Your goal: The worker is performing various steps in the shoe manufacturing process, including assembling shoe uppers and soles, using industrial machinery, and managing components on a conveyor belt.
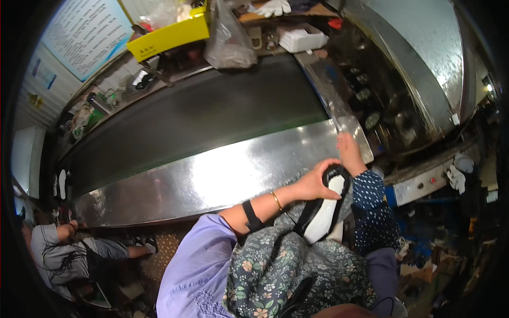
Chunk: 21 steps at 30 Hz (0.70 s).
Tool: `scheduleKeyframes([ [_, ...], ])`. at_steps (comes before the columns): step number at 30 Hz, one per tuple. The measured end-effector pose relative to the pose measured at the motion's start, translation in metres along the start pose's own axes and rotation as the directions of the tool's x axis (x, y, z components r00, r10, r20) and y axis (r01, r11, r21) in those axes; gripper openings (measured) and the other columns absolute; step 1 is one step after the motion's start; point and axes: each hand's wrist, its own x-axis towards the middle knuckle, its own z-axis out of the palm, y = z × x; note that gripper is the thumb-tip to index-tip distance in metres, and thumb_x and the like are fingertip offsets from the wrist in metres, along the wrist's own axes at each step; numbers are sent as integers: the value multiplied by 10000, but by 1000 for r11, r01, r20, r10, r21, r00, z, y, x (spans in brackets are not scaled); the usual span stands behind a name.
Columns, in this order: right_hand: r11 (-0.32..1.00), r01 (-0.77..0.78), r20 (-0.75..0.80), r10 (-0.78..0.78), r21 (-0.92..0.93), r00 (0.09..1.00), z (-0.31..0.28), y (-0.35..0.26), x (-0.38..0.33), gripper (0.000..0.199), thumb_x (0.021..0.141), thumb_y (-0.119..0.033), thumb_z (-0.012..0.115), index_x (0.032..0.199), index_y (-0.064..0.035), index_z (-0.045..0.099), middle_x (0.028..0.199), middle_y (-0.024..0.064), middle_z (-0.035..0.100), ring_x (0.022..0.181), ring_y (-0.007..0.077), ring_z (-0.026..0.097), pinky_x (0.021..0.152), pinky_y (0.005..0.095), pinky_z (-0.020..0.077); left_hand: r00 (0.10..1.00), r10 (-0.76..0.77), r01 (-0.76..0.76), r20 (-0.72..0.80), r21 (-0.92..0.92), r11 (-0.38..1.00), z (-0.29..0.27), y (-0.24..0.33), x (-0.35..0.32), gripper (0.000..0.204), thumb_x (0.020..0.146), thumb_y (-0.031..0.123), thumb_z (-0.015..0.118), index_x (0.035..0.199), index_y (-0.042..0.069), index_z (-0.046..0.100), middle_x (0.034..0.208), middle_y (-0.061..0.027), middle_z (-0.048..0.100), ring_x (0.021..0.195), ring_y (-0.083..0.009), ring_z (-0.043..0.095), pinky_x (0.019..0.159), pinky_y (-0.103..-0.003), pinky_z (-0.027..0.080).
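My left hand [314,183] is closed around the heel end of a black shoe [306,212], its thumb at the opening. A long white piece [321,221], perhaps an insole, shows along the shoe, which I hold against my flowered apron [265,259]. Beyond the shoe, my right hand [349,149] rests by the corner of the shiny metal ledge [254,159]. Its fingers are bent together, and something thin seems to stick out at the fingertips; what it is stays unclear.
A dark conveyor belt [201,111] runs behind the ledge. Above it are a yellow box [175,38], a plastic bag [228,45] and a white foam box [302,40]. At far left sits another person [58,254], near another shoe [62,183]. A control panel [424,184] stands right.
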Motion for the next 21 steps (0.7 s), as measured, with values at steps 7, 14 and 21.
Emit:
scheduleKeyframes([
  [7, 843, -291, 371, 119, 452, 921, -20, 23, -20, 404, 1017, -343, 457, 1125, -5, 650, 1151, 116, 665, 1088, 247, 618, 891, 378, 478, 992, -51, 84, -111, 317, 945, 26, 46, -1, 891, 634, 264, 870, 1383, 96, 419, 1371, -220, 422, 1231, -392, 493, 1052, -392, 407],
  [14, 659, -209, 285, -8, 722, 959, -157, 35, -244, 378, 1000, -174, 466, 1322, 12, 536, 1338, 174, 541, 1329, 256, 440, 1121, 377, 314, 618, 262, -327, 741, -62, 943, 90, 72, 22, 821, 786, 309, 779, 1469, 104, 373, 1547, -271, 230, 1419, -439, 267, 1137, -462, 288],
  [21, 204, -107, -66, 693, 973, 718, -91, 45, -403, 530, 856, -116, 628, 1346, 16, 477, 1373, 217, 494, 1292, 298, 477, 1090, 422, 379, 906, 393, -352, 158, 798, 490, -2, -19, 109, 573, 691, 268, 790, 1208, 81, 627, 1349, -196, 506, 1279, -440, 407, 1097, -574, 275],
])
